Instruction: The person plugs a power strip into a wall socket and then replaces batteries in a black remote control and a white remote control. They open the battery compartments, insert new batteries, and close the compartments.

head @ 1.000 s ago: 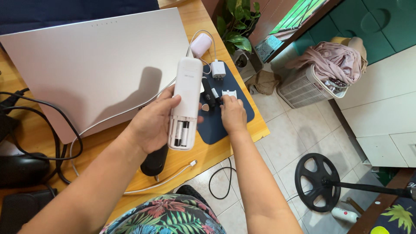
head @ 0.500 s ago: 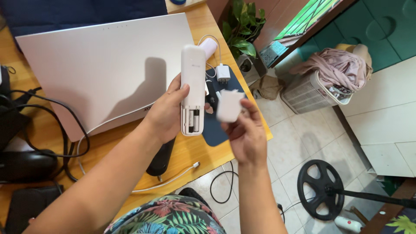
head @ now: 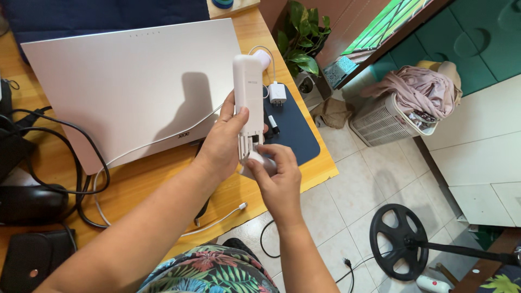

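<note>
My left hand (head: 225,142) grips a long white remote control (head: 248,92), held upright above the wooden desk with its back facing me. Its battery compartment (head: 249,145) at the lower end is open, and dark batteries show inside. My right hand (head: 277,173) holds the small white battery cover (head: 256,163) against the lower end of the remote, right under the compartment. A loose battery (head: 273,125) lies on the dark blue mat (head: 296,135) behind the remote.
A closed white laptop (head: 125,76) fills the desk (head: 152,179) on the left, with white and black cables around it. A white charger plug (head: 277,93) sits on the mat. A potted plant (head: 301,32), a laundry basket (head: 388,116) and a fan base (head: 400,233) stand on the tiled floor.
My right hand took the white cover off the blue mat, lifted it, and brought it to the bottom of the remote. My left hand raised the remote a little.
</note>
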